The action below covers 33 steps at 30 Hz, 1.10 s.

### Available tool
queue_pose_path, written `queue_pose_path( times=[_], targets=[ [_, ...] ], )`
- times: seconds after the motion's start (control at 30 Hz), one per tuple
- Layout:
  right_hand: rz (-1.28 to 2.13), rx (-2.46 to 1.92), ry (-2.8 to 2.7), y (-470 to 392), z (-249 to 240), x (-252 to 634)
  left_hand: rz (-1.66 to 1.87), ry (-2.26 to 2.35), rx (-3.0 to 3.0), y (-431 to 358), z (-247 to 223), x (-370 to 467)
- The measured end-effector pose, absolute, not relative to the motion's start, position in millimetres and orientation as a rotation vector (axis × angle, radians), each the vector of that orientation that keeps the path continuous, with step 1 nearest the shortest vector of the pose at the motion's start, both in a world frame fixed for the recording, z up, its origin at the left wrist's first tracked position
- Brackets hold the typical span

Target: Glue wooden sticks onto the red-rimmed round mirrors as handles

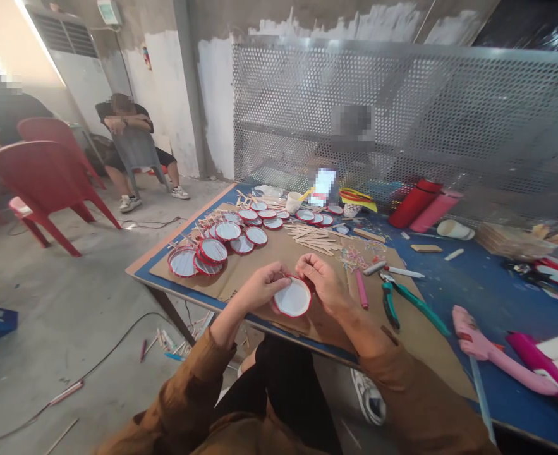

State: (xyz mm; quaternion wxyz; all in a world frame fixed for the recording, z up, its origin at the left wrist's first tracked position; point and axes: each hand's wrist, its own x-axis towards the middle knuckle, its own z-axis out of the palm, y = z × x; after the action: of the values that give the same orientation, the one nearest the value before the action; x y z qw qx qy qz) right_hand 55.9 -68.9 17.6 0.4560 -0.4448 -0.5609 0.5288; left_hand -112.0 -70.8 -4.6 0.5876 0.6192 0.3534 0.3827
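A round white disc with a red rim (294, 299) is tilted up above the cardboard at the table's near edge. My left hand (262, 285) grips its left side, thumb on the white face. By the disc's upper right rim is my right hand (323, 284), thumb and fingertips pinched together; what lies between them is too small to make out. Many similar red-rimmed discs (227, 231) with wooden sticks are piled at the left of the cardboard sheet (241, 268). Loose wooden sticks (313, 240) and thin coloured bands (354, 258) lie beyond my hands.
Right of my hands lie a pink marker (362, 289), teal-handled pliers (391, 303) and a pink glue gun (485, 346). Farther back are a lit phone (323, 186), a paper cup (294, 202) and a red bottle (415, 202). A perforated metal panel (297, 114) stands behind the table.
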Motion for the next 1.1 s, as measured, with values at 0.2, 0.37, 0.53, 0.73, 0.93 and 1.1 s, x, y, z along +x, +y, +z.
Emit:
queue_pose_path(
  times=[0.2, 0.37, 0.53, 0.73, 0.93, 1.1],
  targets=[
    [0.958, -1.117, -1.725, -65, 18, 61, 1.04, 0.932, 1.36, -74, -8, -109],
    [0.296, -1.09, -2.113, -69, 13, 70, 1.167, 1.07, 1.387, -75, -12, -104],
    [-0.087, -1.092, -2.213, -80, 3, 71, 1.298, 1.264, 1.519, -79, -12, -99],
    [-0.196, -1.254, -2.209, -89, -1, 67, 1.309, 1.398, 1.559, -84, -8, -96],
    [0.025, -1.501, -2.219, -89, 8, 69, 1.283, 1.464, 1.554, -86, -8, -94],
    [0.479, -1.639, -2.157, -88, 19, 69, 1.344, 1.514, 1.482, -82, -10, -95]
  ],
)
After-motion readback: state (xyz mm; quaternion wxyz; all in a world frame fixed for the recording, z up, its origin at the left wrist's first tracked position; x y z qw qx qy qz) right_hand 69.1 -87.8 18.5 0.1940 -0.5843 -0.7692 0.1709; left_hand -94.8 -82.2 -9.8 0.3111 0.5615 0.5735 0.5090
